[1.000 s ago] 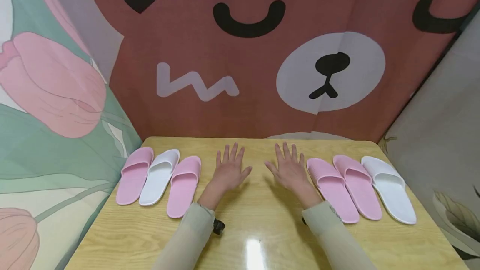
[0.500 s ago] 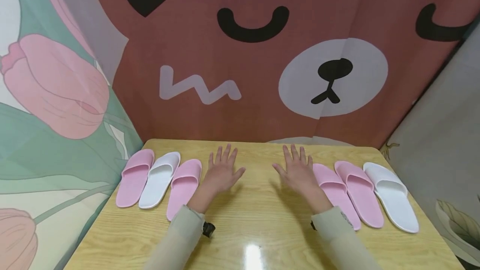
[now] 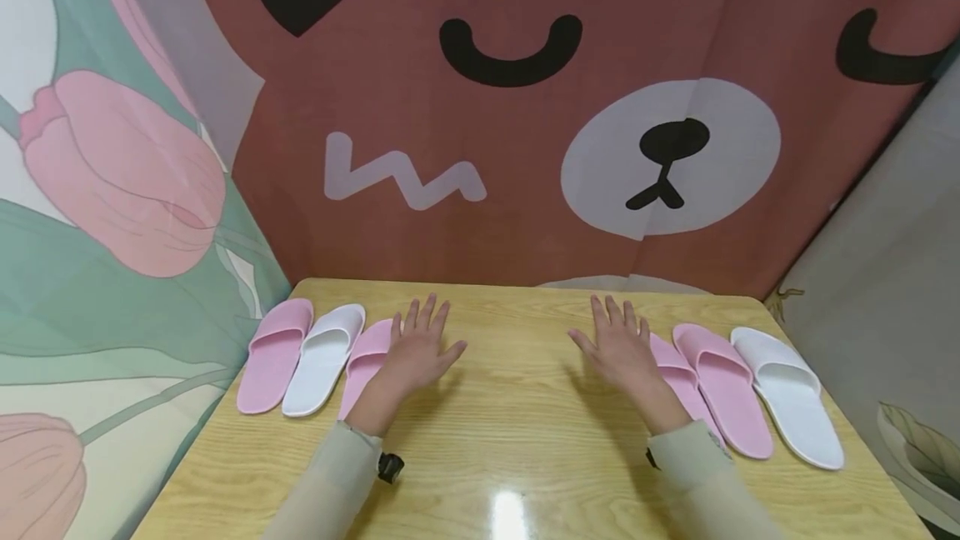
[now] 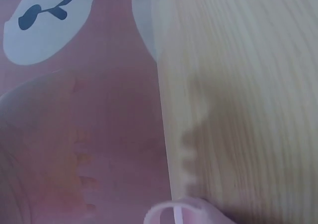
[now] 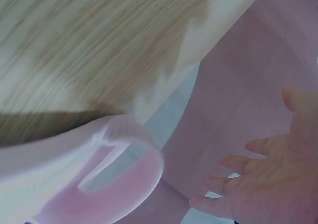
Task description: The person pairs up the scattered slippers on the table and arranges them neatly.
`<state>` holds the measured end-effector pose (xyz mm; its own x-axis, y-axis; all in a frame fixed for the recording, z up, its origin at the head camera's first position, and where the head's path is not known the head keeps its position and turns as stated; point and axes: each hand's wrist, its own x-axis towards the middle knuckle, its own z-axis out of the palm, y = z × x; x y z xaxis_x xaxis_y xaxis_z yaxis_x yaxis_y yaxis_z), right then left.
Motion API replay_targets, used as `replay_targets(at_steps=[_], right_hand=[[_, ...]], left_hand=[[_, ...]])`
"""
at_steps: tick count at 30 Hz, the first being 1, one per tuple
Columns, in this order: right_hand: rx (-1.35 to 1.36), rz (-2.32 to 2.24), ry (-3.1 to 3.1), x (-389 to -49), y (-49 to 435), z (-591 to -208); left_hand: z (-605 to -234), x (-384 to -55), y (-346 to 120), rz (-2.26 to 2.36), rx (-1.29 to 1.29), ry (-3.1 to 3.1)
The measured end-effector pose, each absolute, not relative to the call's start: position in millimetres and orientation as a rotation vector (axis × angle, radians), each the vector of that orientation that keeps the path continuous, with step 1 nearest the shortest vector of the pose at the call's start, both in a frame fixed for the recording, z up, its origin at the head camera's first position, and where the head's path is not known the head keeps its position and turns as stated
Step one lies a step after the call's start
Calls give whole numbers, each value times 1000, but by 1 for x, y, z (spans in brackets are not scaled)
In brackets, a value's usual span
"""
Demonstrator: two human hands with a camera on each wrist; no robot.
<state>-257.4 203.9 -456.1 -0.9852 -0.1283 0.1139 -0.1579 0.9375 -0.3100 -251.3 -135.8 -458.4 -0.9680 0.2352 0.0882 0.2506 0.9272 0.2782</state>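
My left hand [image 3: 417, 354] hovers palm down with fingers spread, holding nothing. It overlaps the innermost pink slipper [image 3: 366, 357] of the left row and hides part of it. Beyond that slipper lie a white slipper [image 3: 322, 361] and another pink slipper [image 3: 276, 357]. My right hand [image 3: 621, 352], also spread and holding nothing, partly covers the inner pink slipper [image 3: 678, 377] of the right row. Farther right are a second pink slipper [image 3: 727, 394] and a white slipper [image 3: 791, 398]. In the right wrist view a pink slipper [image 5: 134, 184] shows close below the right hand [image 5: 278, 164].
The slippers lie on a wooden table [image 3: 510, 423] with a bright light reflection near its front. A bear-print cloth [image 3: 517, 215] hangs behind it. A flower-print cloth [image 3: 135, 315] borders the left side, and a grey cloth [image 3: 885, 273] borders the right.
Both hands have moved apart, the left one leftward and the right one rightward, each now overlapping its inner pink slipper more. The slippers stay in place on the table.
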Motion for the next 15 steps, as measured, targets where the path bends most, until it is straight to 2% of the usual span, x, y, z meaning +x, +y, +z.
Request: replay_targets(at_steps=[15], right_hand=[[160, 506, -3010, -250, 231, -459]], left_hand=[[-463, -244, -164, -443, -310, -2988]])
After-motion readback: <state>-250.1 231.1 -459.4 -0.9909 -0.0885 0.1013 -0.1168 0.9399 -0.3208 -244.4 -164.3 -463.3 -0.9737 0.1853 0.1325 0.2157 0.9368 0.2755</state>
